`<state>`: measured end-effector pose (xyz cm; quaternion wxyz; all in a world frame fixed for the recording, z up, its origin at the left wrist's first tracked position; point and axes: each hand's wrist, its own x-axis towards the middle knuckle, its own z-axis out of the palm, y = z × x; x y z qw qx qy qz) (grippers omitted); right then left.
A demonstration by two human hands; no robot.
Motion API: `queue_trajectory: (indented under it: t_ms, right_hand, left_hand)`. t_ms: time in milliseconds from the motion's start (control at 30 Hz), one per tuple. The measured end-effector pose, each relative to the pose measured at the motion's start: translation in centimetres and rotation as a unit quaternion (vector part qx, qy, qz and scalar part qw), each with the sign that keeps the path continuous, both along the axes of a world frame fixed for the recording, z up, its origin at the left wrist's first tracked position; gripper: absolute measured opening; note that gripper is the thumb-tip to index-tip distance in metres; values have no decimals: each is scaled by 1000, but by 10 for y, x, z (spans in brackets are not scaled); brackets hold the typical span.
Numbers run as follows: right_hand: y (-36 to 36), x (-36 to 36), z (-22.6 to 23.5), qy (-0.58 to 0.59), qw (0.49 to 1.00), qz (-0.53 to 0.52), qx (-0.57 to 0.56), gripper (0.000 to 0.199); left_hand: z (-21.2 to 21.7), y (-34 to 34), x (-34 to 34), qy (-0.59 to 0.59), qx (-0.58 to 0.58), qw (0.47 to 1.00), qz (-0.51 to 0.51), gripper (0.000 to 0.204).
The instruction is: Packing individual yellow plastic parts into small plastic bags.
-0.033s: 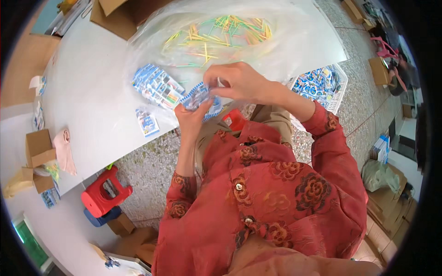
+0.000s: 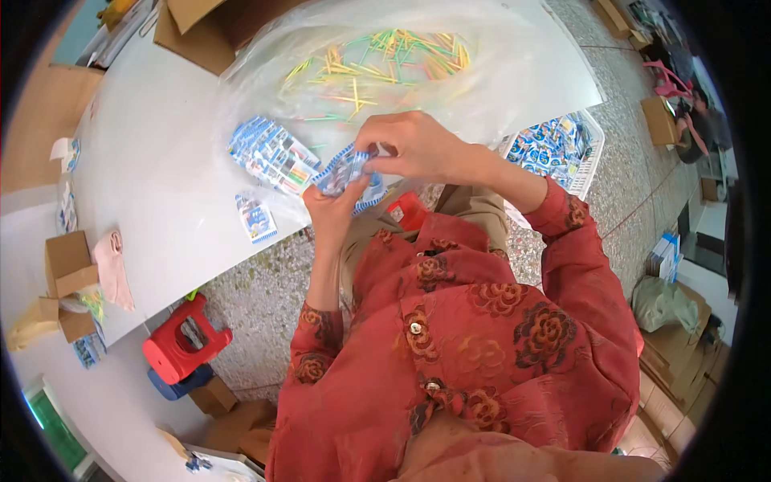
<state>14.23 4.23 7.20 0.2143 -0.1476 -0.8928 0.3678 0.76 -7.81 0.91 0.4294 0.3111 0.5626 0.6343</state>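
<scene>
My left hand point(image 2: 328, 207) grips a small blue-and-white packet point(image 2: 344, 167) by its near edge, thumb on top, close to the table's front edge. Over the packet's right part bends my right hand point(image 2: 418, 145), thumb and fingertips pinched together at its edge. Whether something small sits in that pinch is hidden. Left of the packet lies a fanned pile of similar packets point(image 2: 269, 151). One more packet point(image 2: 255, 218) rests alone nearer the table edge. Beyond my hands, a clear plastic bag point(image 2: 257, 76) holds many thin yellow, green and pink plastic sticks point(image 2: 397, 56).
A white basket point(image 2: 595, 157) full of blue-and-white packets stands at the right, below the white table point(image 2: 152, 201). At the far left of the table sits an open cardboard box point(image 2: 197, 44). A red stool point(image 2: 173, 353) is on the speckled floor, lower left.
</scene>
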Motion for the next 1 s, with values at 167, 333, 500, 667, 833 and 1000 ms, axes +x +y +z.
queue_trajectory:
  t_ms: [167, 333, 500, 667, 833, 1000]
  right_hand:
    - [-8, 2, -2, 50, 998, 3, -35, 17]
    - [-4, 5, -3, 50, 984, -53, -161, 16]
    - [4, 13, 10, -18, 986, -28, -162, 11]
    - [-1, 16, 9, -8, 995, 15, -94, 10]
    - [-3, 10, -3, 51, 987, 35, 152, 11]
    - [2, 6, -1, -25, 980, -19, 198, 14]
  left_hand:
    - [0, 4, -3, 11, 14, 1000, 8, 17]
    - [6, 7, 5, -6, 4, 1000, 5, 16]
    - [7, 6, 6, 5, 22, 999, -23, 19]
    - [1, 8, 5, 49, 19, 998, -33, 17]
    - [-13, 9, 4, 98, 16, 994, -47, 13]
    - [2, 11, 8, 74, -5, 997, -35, 10]
